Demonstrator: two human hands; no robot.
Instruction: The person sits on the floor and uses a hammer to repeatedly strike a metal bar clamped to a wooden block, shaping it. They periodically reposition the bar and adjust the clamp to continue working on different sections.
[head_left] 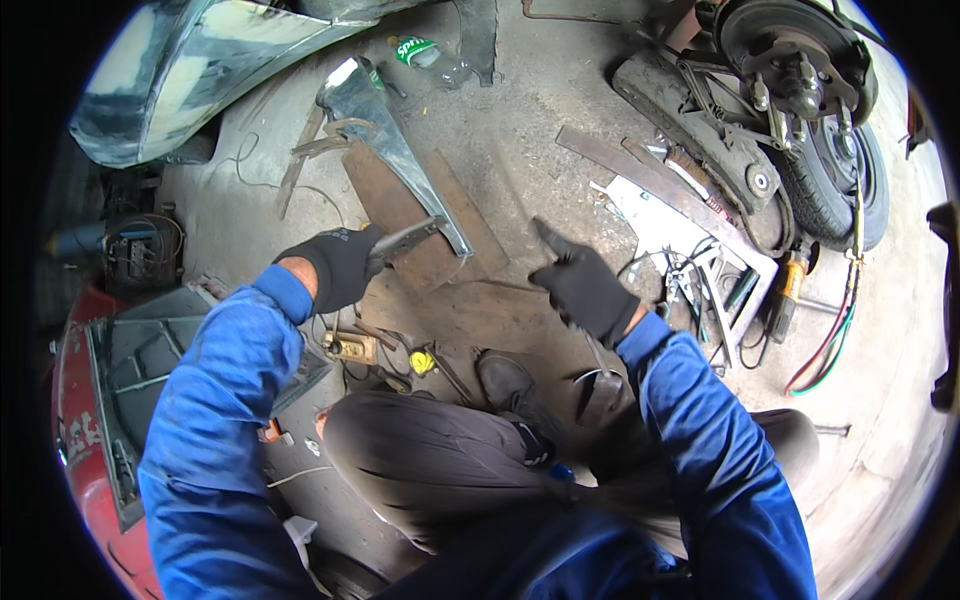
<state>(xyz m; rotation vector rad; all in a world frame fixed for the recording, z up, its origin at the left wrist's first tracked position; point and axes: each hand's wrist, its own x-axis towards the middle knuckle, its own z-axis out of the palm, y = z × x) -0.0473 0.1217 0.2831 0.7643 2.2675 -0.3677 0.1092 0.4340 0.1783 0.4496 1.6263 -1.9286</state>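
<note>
My left hand (345, 268), in a black glove, is closed round a flat grey metal tool (408, 238). The tool's far end lies over the narrow tip of a long bent sheet-metal panel (400, 150). Under the panel are brown rusty metal plates (370, 195). To the right, my black-gloved right hand (590, 292) hangs above a brown board (470, 315), index finger and thumb stretched out and apart. Its other fingers are partly hidden. Below that wrist, near my shoe, is a dark metal piece (600, 393) with a thin shaft; whether the hand touches it I cannot tell.
Pliers (682, 285), a metal frame (735, 300) and an angle grinder (787, 290) lie at right, below a wheel hub (795, 75) and tyre (835, 180). A yellow tape measure (421, 361) is near my knee. A plastic bottle (430, 60) lies far off; a car panel (190, 70) is far left.
</note>
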